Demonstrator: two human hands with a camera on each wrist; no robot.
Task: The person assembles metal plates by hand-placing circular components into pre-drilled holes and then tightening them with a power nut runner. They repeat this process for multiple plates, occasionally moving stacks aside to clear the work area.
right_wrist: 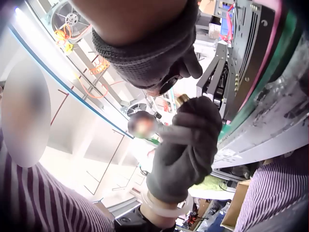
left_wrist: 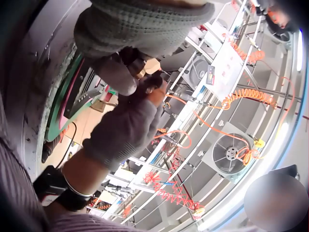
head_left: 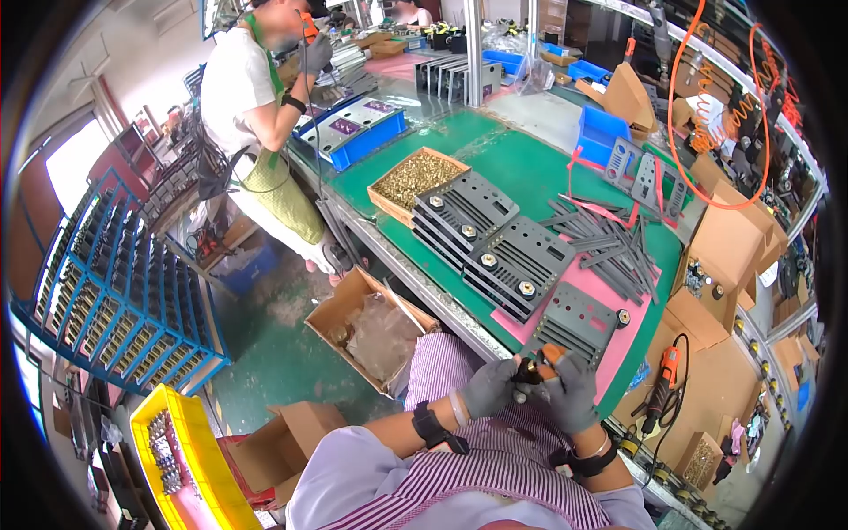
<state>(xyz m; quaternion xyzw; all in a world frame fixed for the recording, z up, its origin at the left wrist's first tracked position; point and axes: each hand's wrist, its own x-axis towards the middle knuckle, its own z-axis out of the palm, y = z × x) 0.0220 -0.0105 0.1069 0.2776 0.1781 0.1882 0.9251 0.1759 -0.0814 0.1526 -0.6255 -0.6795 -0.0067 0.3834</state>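
Both hands wear grey gloves and meet in front of the body, over the near table edge. My left hand (head_left: pixel 490 389) grips a brass hex fitting (left_wrist: pixel 152 66), whose end shows above the fingers in the right wrist view. My right hand (head_left: pixel 572 395), with bare fingertips, pinches a dark round piece (right_wrist: pixel 169 85) close against the fitting. Just beyond the hands, a grey slotted metal panel (head_left: pixel 574 322) lies on a pink sheet (head_left: pixel 625 358), one brass fitting (head_left: pixel 623 317) at its corner. Behind it are stacked panels (head_left: pixel 528 252) with brass fittings mounted on them.
A cardboard box of small brass parts (head_left: pixel 420 179) stands behind the stacks. Dark strips (head_left: pixel 609 247) lie in a loose pile to the right. An orange power screwdriver (head_left: pixel 664 380) lies at right. Another person (head_left: pixel 256 97) stands at the table's far left, beside a blue tray (head_left: pixel 353 141).
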